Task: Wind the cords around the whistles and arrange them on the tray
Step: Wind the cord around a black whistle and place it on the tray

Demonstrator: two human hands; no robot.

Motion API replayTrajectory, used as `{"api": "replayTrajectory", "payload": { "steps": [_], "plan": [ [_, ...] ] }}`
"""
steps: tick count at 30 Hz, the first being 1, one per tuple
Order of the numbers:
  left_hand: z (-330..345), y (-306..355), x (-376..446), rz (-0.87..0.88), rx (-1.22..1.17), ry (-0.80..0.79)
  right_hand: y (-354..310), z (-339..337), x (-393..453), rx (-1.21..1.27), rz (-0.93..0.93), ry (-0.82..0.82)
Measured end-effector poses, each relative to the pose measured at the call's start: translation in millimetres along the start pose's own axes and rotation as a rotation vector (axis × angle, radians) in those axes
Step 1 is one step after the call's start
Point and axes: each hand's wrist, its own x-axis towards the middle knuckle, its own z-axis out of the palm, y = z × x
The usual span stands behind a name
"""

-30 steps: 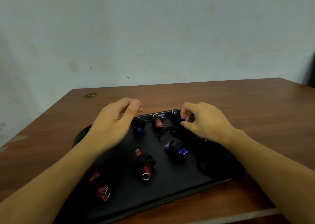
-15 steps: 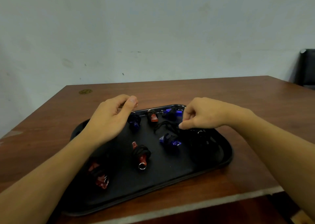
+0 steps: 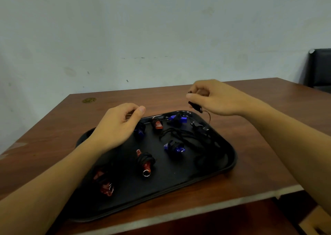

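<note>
Right hand [image 3: 213, 98] raised past the tray's [image 3: 227, 156] 1 o'clock corner, pinching a black whistle [image 3: 195, 107] at its fingertips, cord trailing toward loose cords [image 3: 184, 135], left hand [image 3: 118, 125] loosely curled, holding nothing, at 11 o'clock above wound whistles [image 3: 146, 161]

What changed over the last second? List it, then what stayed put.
The right hand rose from the far end of the tray and now pinches a black whistle in the air above the far right corner, a thin cord hanging below. The left hand, loosely curled and holding nothing, kept hovering over the far left. The wound red and blue whistles stayed put.
</note>
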Motion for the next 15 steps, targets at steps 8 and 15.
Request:
{"api": "replayTrajectory", "payload": {
  "steps": [8,15],
  "plan": [
    [-15.9,59.2,3.6,-0.076,-0.412,-0.092,-37.5,-4.7,-7.7,0.139,-0.21,0.072],
    [-33.1,97.9,-6.6,-0.186,-0.739,-0.161,-68.2,4.5,-9.5,0.163,-0.316,0.104]
  ]
}}
